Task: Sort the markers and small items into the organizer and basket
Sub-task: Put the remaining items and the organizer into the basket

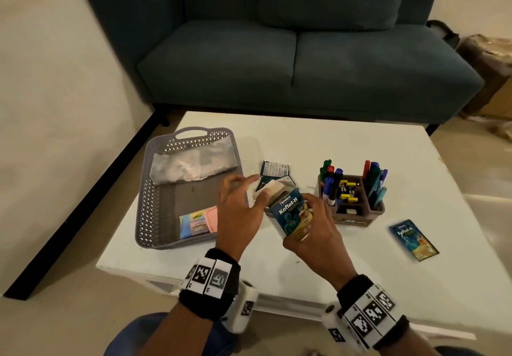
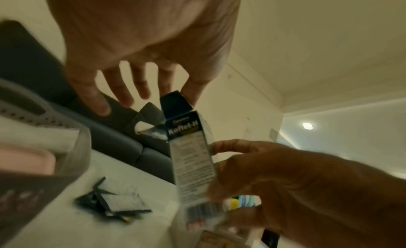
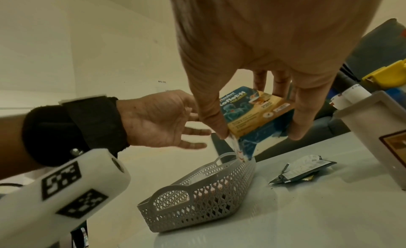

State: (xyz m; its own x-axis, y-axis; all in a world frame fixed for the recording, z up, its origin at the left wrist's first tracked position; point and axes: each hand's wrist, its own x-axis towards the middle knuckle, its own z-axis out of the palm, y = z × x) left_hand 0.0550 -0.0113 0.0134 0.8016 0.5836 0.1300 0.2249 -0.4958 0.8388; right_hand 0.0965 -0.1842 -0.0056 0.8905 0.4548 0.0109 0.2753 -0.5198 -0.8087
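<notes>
The right hand (image 1: 318, 234) grips a Koflet-H box (image 1: 293, 214) above the table (image 1: 277, 267), thumb on the near-left edge and the other fingers (image 3: 298, 123) curled round the far side; box is tilted, top flap open toward the far left. The left hand (image 1: 238, 211) sits just left of the box w/ fingers (image 2: 123, 94) spread and mostly straight, holding nothing; one fingertip looks to touch the open flap, though the left wrist view is too blurred to be sure.

Grey lattice basket (image 1: 149, 198) sits on the left part of the table, w/ a silvery packet (image 1: 191, 167) lying across its far end and a small stack of pastel pads (image 1: 198, 221) in its near-right corner. A dark opened sachet (image 1: 274, 168) lies flat on the table between basket and organizer (image 1: 357, 217), just beyond the box. The organizer stands right of the hands; markers (image 1: 329, 178) upright in its left and right compartments, yellow-and-black clips (image 1: 349, 189) in the middle. A second Koflet-H sachet (image 1: 412, 239) lies on the table near-right of the organizer, well apart from both hands.
</notes>
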